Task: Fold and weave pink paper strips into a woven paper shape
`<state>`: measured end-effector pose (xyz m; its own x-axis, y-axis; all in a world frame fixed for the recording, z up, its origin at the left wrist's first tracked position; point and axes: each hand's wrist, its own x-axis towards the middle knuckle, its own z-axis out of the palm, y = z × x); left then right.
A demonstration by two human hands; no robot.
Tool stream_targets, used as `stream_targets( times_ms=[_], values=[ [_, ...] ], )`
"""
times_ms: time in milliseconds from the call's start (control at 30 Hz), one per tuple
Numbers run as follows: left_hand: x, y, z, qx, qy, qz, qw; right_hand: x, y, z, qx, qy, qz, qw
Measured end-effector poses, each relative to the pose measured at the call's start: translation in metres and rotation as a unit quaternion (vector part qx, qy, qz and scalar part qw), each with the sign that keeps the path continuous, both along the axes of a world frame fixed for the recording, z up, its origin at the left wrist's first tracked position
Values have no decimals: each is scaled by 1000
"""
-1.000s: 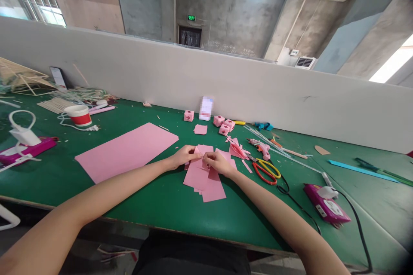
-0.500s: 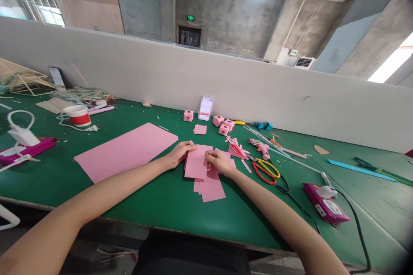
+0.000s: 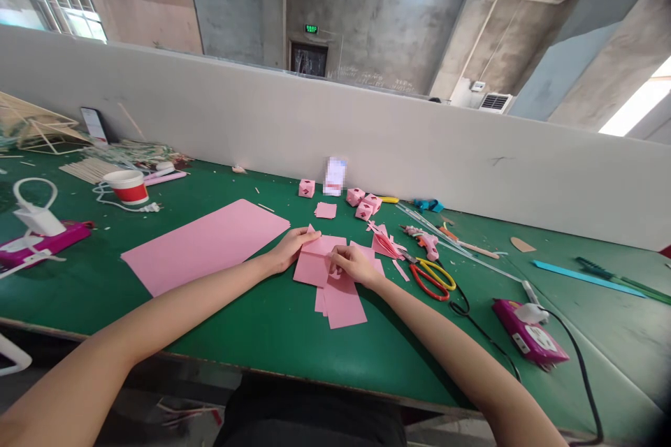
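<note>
Two hands engaged with overlapping pink paper pieces (image 3: 310, 271) on the green surface (image 3: 231, 342). My left hand (image 3: 291, 251) pinches their upper left edge; my right hand (image 3: 355, 265) pinches at the right side. Large pink sheet (image 3: 207, 248) to my left, scissors (image 3: 433, 281) to my right. I judge handling of loose pieces in hand; the next move calls for light fingertip control, limiting slip.

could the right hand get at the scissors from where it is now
Probably yes: the right hand is just left of the scissors, whose handles lie uncovered, though its fingers are on the pink paper.
</note>
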<state>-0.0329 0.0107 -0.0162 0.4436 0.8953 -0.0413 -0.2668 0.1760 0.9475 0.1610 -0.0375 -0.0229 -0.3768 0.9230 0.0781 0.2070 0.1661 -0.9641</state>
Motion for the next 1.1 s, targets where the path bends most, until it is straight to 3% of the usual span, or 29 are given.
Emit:
stream_targets(
  times_ms=[200,467,1100],
  values=[
    [-1,3,-3,15,8,3,1000,0,0,0,11,-10,4,1000],
    [-1,-5,-3,83,145,-20,986,1,2,-1,0,4,-1,1000],
    [5,-7,-3,84,110,39,990,3,4,0,-3,-2,6,1000]
  ],
)
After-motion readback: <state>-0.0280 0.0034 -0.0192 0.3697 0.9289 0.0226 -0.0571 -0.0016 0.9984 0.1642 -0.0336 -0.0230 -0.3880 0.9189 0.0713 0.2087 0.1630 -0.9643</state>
